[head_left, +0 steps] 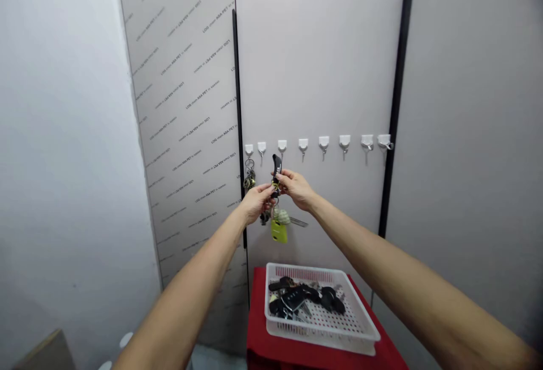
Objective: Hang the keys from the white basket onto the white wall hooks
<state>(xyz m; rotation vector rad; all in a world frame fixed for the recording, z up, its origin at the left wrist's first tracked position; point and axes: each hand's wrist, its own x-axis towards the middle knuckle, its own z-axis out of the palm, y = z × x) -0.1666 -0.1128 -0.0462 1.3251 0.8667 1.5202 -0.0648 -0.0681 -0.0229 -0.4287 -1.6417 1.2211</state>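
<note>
Both my hands are raised to a row of white wall hooks on a grey cabinet door. My left hand and my right hand pinch the same key bunch between them. The bunch has a black strap at the top, a yellow-green tag hanging below and a metal key sticking out to the right. Its strap reaches up close to the third hook; I cannot tell if it touches. Another key bunch hangs from the leftmost hook.
Below stands a white perforated basket holding several dark keys and fobs, set on a red stand. A film-covered panel lies to the left, a white wall beyond it. The other hooks to the right carry nothing.
</note>
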